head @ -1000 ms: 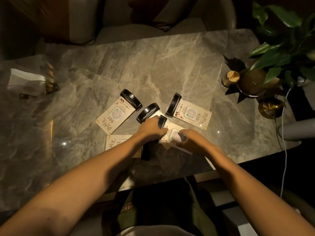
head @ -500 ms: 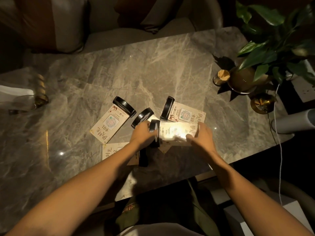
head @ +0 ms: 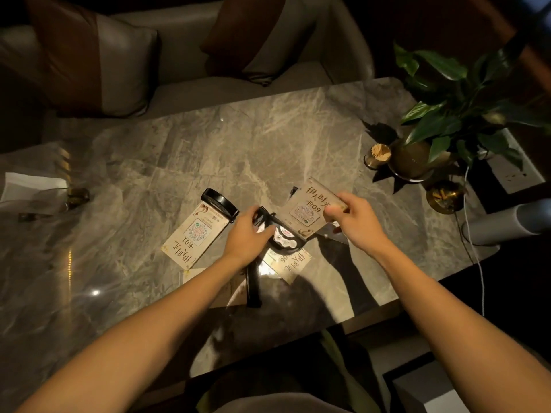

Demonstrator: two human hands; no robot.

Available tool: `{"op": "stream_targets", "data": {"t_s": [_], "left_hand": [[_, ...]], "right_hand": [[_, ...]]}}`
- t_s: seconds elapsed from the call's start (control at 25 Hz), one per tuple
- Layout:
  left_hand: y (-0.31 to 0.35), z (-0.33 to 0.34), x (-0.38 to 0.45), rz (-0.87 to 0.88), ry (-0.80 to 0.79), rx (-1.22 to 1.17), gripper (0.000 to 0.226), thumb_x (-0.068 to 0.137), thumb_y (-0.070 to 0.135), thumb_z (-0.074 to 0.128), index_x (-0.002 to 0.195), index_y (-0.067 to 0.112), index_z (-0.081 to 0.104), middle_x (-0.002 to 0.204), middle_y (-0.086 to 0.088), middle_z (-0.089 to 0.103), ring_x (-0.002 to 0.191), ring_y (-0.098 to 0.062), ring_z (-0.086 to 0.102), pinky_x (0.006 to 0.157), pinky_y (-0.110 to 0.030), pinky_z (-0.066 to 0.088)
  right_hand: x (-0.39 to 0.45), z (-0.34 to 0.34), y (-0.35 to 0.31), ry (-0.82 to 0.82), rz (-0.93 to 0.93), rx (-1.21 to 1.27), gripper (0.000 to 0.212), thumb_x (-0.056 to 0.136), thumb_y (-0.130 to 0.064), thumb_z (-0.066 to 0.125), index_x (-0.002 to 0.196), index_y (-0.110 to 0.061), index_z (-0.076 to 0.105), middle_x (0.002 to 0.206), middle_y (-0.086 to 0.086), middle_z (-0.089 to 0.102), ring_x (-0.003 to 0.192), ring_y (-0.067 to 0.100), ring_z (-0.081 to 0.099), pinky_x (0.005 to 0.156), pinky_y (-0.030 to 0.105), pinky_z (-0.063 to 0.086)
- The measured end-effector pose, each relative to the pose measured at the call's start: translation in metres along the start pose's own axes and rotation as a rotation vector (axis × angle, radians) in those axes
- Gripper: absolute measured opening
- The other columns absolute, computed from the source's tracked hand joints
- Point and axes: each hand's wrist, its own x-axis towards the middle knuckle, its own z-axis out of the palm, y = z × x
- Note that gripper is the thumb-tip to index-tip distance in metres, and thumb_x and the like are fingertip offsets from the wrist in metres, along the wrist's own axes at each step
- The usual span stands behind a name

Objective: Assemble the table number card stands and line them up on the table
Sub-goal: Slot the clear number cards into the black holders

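Now the right hand (head: pixel 354 217), pinching the card (head: pixel 310 204) it has just lifted off the desk (head: pixel 238 150), is steering its lower edge toward the black base (head: pixel 284 239) gripped by the left hand (head: pixel 246 234), so slotting looks imminent.

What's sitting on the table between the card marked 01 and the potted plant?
In the head view, between the 01 card and the potted plant: both hands, left hand on a black base, right hand holding card 09.
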Motion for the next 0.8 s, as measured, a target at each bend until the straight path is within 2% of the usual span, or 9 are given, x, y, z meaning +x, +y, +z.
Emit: {"op": "stream_targets", "data": {"t_s": [0.08, 0.16, 0.24, 0.36, 0.48, 0.64, 0.8], "left_hand": [[0.015, -0.009, 0.006, 0.107, -0.012, -0.005, 0.067, 0.088, 0.031, 0.074, 0.147, 0.020, 0.045, 0.141, -0.003, 0.055, 0.115, -0.018, 0.062, 0.094, -0.026, 0.050], [0.032, -0.018, 0.016, 0.212, -0.040, -0.013, 0.051, 0.090, 0.027, 0.071, 0.138, 0.022, 0.055, 0.130, 0.002, 0.063, 0.103, -0.011, 0.065, 0.091, -0.029, 0.057], [0.041, -0.027, 0.032, 0.252, -0.018, -0.017, 0.029, 0.092, 0.026, 0.068, 0.120, 0.020, 0.065, 0.113, 0.007, 0.071, 0.094, -0.006, 0.067, 0.084, -0.031, 0.060], [0.047, -0.036, 0.062, 0.225, 0.093, -0.006, 0.010, 0.094, 0.026, 0.066, 0.100, 0.018, 0.068, 0.100, 0.007, 0.072, 0.088, -0.006, 0.065, 0.074, -0.020, 0.051], [0.053, -0.038, 0.093, 0.174, 0.190, -0.025, 0.006, 0.092, 0.024, 0.069, 0.089, 0.018, 0.067, 0.092, 0.005, 0.072, 0.084, -0.008, 0.064, 0.071, -0.019, 0.045], [0.045, -0.030, 0.124, 0.073, 0.268, -0.051, 0.005, 0.089, 0.019, 0.072, 0.089, 0.016, 0.069, 0.089, 0.008, 0.069, 0.082, -0.005, 0.061, 0.070, -0.015, 0.042], [0.037, -0.023, 0.139, 0.005, 0.302, -0.086, 0.003, 0.089, 0.016, 0.071, 0.088, 0.014, 0.069, 0.092, 0.006, 0.069, 0.085, -0.007, 0.061, 0.070, -0.011, 0.042]], "right_hand": [[0.009, -0.001, -0.016, -0.052, -0.086, -0.083, 0.010, 0.097, -0.017, 0.060, 0.103, -0.015, 0.068, 0.102, -0.001, 0.075, 0.093, 0.016, 0.073, 0.074, 0.044, 0.063], [0.021, -0.002, -0.033, -0.115, -0.149, -0.130, 0.009, 0.097, -0.019, 0.061, 0.103, -0.020, 0.068, 0.101, -0.004, 0.075, 0.092, 0.014, 0.072, 0.076, 0.045, 0.062], [0.038, -0.001, -0.047, -0.139, -0.200, -0.163, 0.010, 0.096, -0.022, 0.062, 0.103, -0.022, 0.069, 0.098, -0.006, 0.075, 0.088, 0.014, 0.072, 0.073, 0.047, 0.061], [0.076, 0.005, -0.061, -0.063, -0.264, -0.148, 0.009, 0.090, -0.032, 0.066, 0.097, -0.027, 0.070, 0.092, -0.007, 0.074, 0.084, 0.015, 0.071, 0.071, 0.052, 0.060], [0.114, 0.014, -0.067, 0.024, -0.278, -0.112, 0.010, 0.088, -0.032, 0.068, 0.092, -0.023, 0.068, 0.084, -0.004, 0.071, 0.079, 0.019, 0.068, 0.070, 0.054, 0.058], [0.155, 0.020, -0.065, -0.054, -0.329, -0.199, 0.006, 0.092, -0.023, 0.065, 0.094, -0.018, 0.069, 0.084, -0.002, 0.071, 0.079, 0.017, 0.066, 0.076, 0.049, 0.056], [0.177, 0.024, -0.061, -0.130, -0.336, -0.285, 0.010, 0.093, -0.024, 0.062, 0.096, -0.021, 0.071, 0.085, -0.003, 0.072, 0.082, 0.017, 0.066, 0.078, 0.045, 0.056]]}}
